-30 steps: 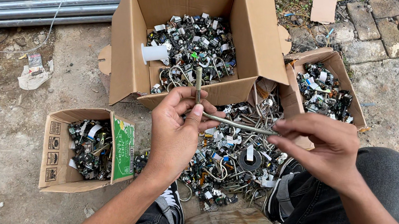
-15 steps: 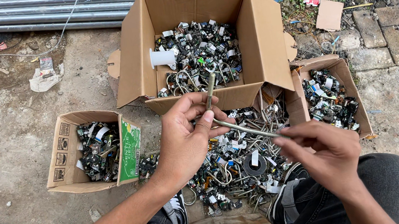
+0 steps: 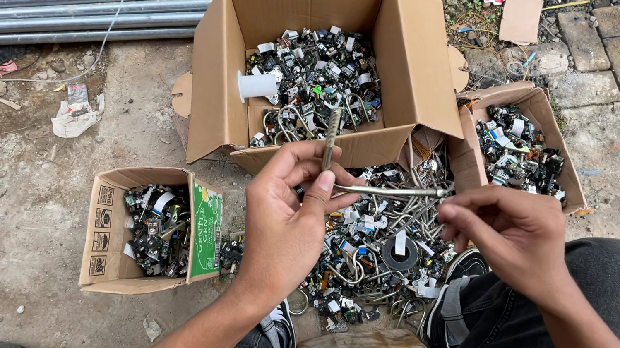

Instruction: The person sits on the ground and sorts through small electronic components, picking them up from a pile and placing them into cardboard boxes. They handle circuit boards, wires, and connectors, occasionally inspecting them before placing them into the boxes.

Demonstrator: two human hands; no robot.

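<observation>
Hands over scrap pile, bent metal rod between them
Left hand (image 3: 285, 224) gripped the bent metal rod (image 3: 380, 189) above the pile (image 3: 375, 260); right hand (image 3: 508, 229) pinched its far end (loosely, it seemed); a slip could drop it among tangled parts.

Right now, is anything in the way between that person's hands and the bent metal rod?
Nothing visible. The left hand already grips the bent metal rod near its bend, and the right hand has its fingertips at the rod's far end, above the pile of small parts.
</observation>
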